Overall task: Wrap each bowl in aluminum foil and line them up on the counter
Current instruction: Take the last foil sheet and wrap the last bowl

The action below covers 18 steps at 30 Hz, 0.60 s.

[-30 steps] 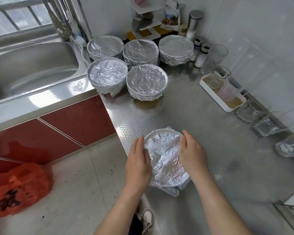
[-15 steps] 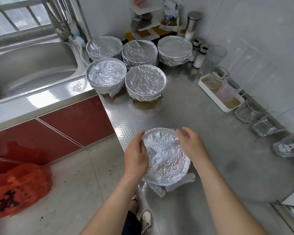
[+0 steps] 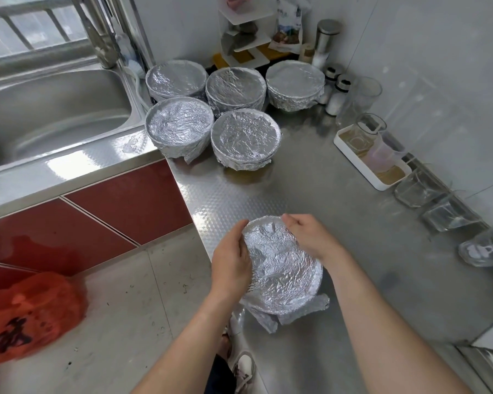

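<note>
A bowl covered in crinkled aluminum foil [image 3: 279, 268] sits tilted at the near edge of the steel counter [image 3: 339, 194]. My left hand [image 3: 232, 261] grips its left rim, fingers curled over the foil. My right hand [image 3: 310, 237] grips the far right rim. Loose foil flaps stick out under the bowl's near side. Several wrapped bowls stand grouped at the back: two in front [image 3: 179, 125] [image 3: 245, 136] and three behind [image 3: 175, 78] [image 3: 235, 85] [image 3: 295, 81].
A steel sink [image 3: 49, 109] with a tap lies at the left. A white tray [image 3: 367, 166] with glass cups stands at the right, with more glasses [image 3: 450, 214] along the wall. Shakers [image 3: 337, 95] and a small rack [image 3: 245, 32] fill the back corner. An orange bag [image 3: 26, 314] lies on the floor.
Both hands have slid along the bowl's rim toward its far side, and the bowl has tipped up toward me. Foil flaps at the near underside now show more.
</note>
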### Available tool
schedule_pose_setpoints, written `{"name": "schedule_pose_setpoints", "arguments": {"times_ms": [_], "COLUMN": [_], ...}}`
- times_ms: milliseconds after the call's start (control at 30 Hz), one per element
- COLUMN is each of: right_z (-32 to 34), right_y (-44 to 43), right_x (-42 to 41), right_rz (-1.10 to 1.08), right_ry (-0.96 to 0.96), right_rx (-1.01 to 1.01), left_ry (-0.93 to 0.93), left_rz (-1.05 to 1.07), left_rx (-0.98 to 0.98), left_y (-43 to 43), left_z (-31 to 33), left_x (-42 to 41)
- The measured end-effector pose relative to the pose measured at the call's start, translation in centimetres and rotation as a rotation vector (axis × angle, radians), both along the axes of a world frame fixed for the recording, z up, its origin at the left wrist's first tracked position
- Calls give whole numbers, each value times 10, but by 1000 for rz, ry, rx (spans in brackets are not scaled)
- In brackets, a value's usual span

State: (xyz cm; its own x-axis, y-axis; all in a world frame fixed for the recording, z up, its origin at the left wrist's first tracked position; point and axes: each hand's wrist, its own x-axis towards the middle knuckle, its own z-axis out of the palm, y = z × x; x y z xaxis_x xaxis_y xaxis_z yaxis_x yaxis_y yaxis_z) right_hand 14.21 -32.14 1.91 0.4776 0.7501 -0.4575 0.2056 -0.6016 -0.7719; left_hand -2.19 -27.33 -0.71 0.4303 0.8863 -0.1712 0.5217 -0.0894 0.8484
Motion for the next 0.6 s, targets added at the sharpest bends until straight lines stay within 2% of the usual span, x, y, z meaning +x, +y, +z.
{"name": "schedule_pose_setpoints", "arguments": {"times_ms": [133,300,500,600], "right_z": [-5,2,-9,-13], "right_y": [-4,-7,4,4], "right_x": [-3,4,-2,-4], "right_rz": [-4,97,141,134], "right_ry": [-84,-122,-171,-242], "right_rx": [-7,29,75,98], "left_ry": [27,68,-65,-57], "left_rz": [-46,-107,66,97], "left_rx": [11,38,-49,-41], "left_y": [5,15,3,4], "left_z": [1,7,5,3], "left_x": [0,-2,-2,-1]}}
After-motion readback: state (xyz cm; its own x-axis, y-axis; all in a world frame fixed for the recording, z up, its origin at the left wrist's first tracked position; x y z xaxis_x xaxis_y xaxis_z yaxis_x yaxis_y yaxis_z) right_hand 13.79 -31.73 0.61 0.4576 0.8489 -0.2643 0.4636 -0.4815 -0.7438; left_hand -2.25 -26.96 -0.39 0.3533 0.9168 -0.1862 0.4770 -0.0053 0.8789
